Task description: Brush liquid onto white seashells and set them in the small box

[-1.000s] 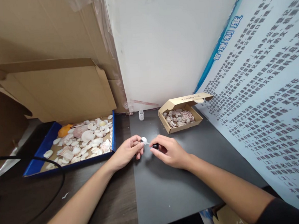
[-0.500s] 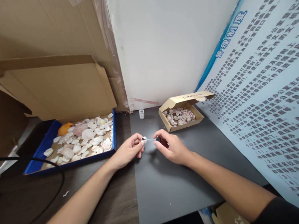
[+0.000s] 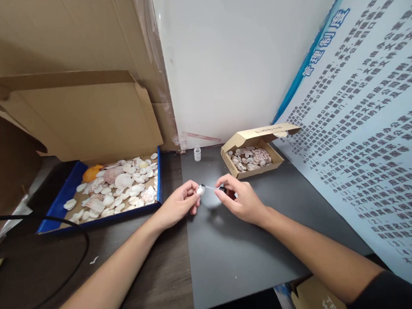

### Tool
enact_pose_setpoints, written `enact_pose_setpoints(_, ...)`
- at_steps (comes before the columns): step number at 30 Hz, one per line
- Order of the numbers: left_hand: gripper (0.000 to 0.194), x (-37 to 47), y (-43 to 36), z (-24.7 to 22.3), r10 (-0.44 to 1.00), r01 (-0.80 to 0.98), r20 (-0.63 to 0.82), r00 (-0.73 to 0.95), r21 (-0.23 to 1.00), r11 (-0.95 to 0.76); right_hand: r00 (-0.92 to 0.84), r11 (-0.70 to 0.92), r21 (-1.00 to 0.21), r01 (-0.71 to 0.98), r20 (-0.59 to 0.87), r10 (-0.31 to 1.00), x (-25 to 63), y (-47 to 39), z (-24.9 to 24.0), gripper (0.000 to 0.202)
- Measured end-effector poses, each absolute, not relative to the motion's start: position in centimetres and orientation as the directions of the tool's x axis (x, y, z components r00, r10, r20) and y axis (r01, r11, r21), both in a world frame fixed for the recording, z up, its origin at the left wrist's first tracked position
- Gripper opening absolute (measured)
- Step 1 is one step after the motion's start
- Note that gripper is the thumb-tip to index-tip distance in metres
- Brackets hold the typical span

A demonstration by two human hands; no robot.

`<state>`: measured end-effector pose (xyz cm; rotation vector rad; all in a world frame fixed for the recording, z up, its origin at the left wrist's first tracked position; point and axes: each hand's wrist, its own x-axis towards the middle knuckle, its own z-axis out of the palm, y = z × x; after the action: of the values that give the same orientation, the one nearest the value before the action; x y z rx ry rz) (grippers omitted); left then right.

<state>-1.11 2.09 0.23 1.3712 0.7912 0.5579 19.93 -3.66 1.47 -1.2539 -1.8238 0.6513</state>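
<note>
A small white seashell point(image 3: 200, 190) is pinched between the thumb and fingers of my left hand point(image 3: 179, 202). From the right, my right hand point(image 3: 242, 198) grips the black cap of a small cap brush point(image 3: 210, 187) with a thin clear stem. Its dark tip is at the shell's upper edge; whether it touches cannot be made out. Both hands are held above the grey mat point(image 3: 228, 266). Behind them a small clear bottle point(image 3: 197, 154) with a pale label stands upright on the mat, no cap on it.
On the left a blue-edged cardboard box point(image 3: 160, 176) holds many loose shells. A smaller cardboard box point(image 3: 260, 172) with shells and a raised lid sits at the back right. A black cable point(image 3: 87, 247) loops over the left side. A printed banner point(image 3: 373, 128) borders the right.
The brush tip has shifted slightly upward at the shell, and the stem slants more. My right hand has moved a little to the right. The whole view has shifted slightly.
</note>
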Motion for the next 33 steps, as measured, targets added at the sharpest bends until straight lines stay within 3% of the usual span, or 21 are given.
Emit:
enact_pose_setpoints(3,0.035,-1.15,2.08,0.23,0.754,0.089,-0.169,0.634,0.985,0.145,-0.254,0.402,-0.779,0.481,0.315,0.914,19.88,-3.73,1.39,0.013)
enact_pose_setpoints(9,0.032,-1.18,2.01,0.32,0.749,0.098,-0.176,0.639,0.984,0.148,-0.151,0.358,-0.755,0.549,0.331,0.931,19.88,-3.60,1.35,0.012)
enact_pose_setpoints(24,0.031,-1.16,2.06,0.03,0.768,0.098,-0.149,0.623,0.989,0.112,-0.331,0.395,-0.764,0.509,0.250,0.910,19.86,-3.91,1.80,0.017)
enact_pose_setpoints(33,0.035,-0.93,1.84,0.08,0.822,0.080,-0.102,0.561,0.994,0.069,-0.226,0.339,-0.750,0.568,0.254,0.940,19.96,-3.71,1.67,0.020)
